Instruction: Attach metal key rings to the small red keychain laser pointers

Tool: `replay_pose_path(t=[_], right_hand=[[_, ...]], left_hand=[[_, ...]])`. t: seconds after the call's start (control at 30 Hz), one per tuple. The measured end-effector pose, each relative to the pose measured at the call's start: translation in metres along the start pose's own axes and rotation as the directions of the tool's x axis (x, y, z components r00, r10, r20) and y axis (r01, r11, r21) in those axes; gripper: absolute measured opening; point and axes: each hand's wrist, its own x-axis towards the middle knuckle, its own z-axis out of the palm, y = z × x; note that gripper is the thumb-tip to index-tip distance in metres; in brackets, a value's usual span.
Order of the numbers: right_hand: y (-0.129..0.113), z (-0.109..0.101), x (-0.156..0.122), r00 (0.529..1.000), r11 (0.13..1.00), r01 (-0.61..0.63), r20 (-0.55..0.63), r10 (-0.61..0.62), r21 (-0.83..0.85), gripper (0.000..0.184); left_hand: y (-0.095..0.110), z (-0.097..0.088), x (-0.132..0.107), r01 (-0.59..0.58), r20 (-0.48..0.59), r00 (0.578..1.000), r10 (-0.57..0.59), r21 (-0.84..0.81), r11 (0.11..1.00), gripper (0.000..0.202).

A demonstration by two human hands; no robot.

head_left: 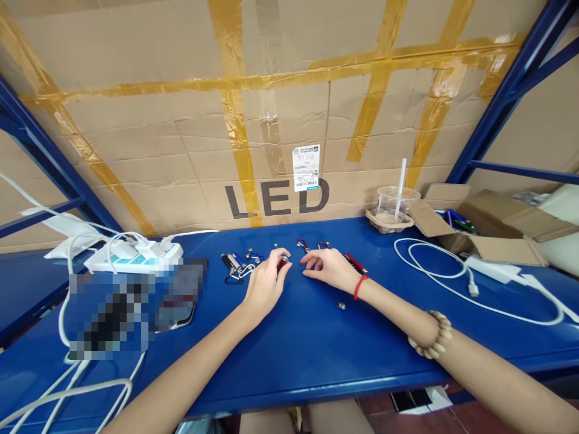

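Note:
My left hand (pixel 266 278) rests on the blue table (pixel 307 343), fingers curled round a small red keychain light (pixel 283 261) with a silver end. My right hand (pixel 328 266) lies just to its right, fingers bent down toward the table and touching it, holding nothing that I can see. Several small keychain lights and clips (pixel 237 264) lie left of my left hand. Two carabiner clips (pixel 312 245) lie behind my right hand, and a red light (pixel 355 262) sits beside it. A tiny button cell (pixel 341 305) lies near my right wrist.
A white power strip (pixel 136 256) with plugs and cables stands at the left, next to a blurred-out patch. A plastic cup with a straw (pixel 395 208) and an open cardboard box (pixel 474 226) stand at the back right. A white cable (pixel 452 271) loops in front. Taped cardboard walls the back.

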Motion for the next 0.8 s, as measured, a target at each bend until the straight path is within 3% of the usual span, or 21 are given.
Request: replay_pose_path(t=[0.27,0.47,0.6,0.8], right_hand=[[-0.001,0.001,-0.001,1.000,1.000,-0.012,0.019,0.012,0.010,0.015],[-0.009,-0.005,-0.004,1.000,0.988,-0.022,-0.023,0.019,-0.150,0.010],[-0.013,-0.006,-0.005,0.987,0.984,0.064,-0.137,-0.088,-0.169,0.015],[-0.019,-0.001,-0.007,0.914,0.962,0.270,-0.304,-0.270,-0.045,0.020]], left_hand=[[-0.002,0.002,0.001,-0.022,0.050,0.999,0.019,0.073,0.997,0.016],[-0.002,0.002,0.001,-0.039,0.064,0.997,0.032,0.100,0.994,0.013],[-0.005,0.003,0.000,-0.060,0.070,0.996,0.053,0.102,0.993,0.014],[-0.007,0.003,0.000,-0.060,0.092,0.994,0.051,0.090,0.994,0.017]])
